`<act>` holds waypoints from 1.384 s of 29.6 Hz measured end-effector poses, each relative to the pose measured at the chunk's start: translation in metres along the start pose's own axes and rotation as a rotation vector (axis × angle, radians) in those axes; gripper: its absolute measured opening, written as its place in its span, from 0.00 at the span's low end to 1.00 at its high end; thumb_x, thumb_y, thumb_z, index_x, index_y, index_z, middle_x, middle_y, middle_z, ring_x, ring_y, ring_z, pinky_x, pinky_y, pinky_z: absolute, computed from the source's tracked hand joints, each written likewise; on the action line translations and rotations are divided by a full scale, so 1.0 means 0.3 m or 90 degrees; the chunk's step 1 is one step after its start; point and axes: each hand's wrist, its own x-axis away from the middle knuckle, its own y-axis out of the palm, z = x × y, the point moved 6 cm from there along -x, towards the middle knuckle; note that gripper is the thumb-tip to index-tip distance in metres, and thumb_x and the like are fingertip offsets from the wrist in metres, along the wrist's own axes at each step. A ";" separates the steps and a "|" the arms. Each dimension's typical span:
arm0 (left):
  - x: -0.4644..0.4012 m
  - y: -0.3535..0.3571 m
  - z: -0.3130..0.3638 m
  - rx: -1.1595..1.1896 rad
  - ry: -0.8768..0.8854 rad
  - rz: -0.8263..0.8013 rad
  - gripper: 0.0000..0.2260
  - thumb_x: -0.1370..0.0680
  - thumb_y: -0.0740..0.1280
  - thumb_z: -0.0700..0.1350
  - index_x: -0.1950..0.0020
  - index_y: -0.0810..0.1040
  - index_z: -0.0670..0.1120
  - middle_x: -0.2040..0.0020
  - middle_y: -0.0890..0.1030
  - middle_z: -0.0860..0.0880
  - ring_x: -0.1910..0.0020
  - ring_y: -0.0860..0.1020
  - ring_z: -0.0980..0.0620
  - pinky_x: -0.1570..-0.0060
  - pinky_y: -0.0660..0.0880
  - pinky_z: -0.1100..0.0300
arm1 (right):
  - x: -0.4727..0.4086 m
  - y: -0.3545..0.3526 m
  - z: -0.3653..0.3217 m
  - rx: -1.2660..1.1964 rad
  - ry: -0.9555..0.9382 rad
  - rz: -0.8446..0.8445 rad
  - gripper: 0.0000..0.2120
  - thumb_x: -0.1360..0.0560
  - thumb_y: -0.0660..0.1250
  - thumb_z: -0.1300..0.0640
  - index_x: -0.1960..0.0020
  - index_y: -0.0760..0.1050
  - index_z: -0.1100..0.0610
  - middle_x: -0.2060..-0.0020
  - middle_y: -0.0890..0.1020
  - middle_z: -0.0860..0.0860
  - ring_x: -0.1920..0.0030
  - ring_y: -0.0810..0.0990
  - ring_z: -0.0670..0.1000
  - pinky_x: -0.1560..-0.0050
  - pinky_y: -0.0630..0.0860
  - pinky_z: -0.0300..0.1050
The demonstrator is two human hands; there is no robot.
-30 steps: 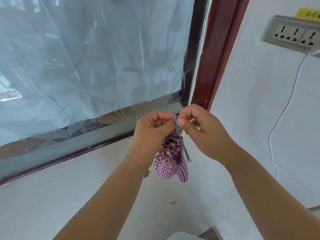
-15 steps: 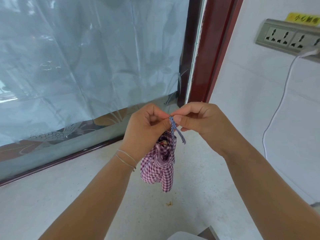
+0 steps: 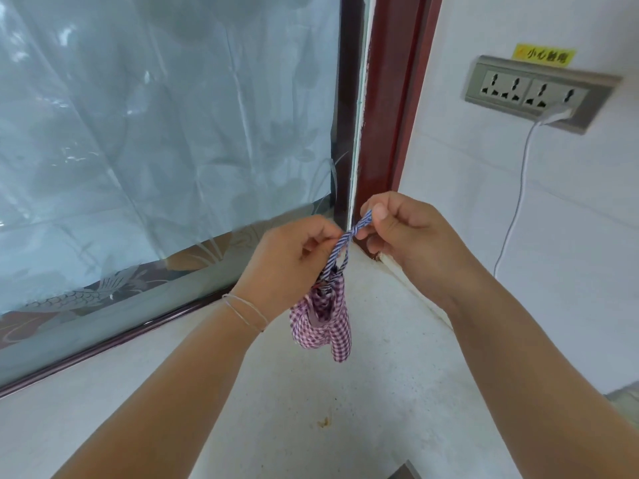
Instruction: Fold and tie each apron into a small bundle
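The left hand (image 3: pixel 294 261) and the right hand (image 3: pixel 411 233) are each pinching an end of the striped string (image 3: pixel 342 243). The checked apron (image 3: pixel 323 319) is already a small bundle, hanging in the air above the bench (image 3: pixel 311 409) near its back corner. The knot is looking loose, so pulling it tight is probably what is left.

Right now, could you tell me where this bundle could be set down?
The pale ledge is bare below the bundle, between the window frame and the wall. It narrows toward the corner, where a white cable hangs.
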 end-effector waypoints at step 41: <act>-1.308 0.339 0.179 0.501 -0.174 0.032 0.09 0.24 0.64 0.33 0.55 0.77 0.47 0.50 0.82 0.48 0.48 0.78 0.52 0.46 0.74 0.60 | -0.794 -0.937 -0.554 0.912 -0.084 0.550 0.19 0.21 0.64 0.58 0.32 0.65 0.59 0.43 0.78 0.61 0.44 0.77 0.61 0.58 0.67 0.48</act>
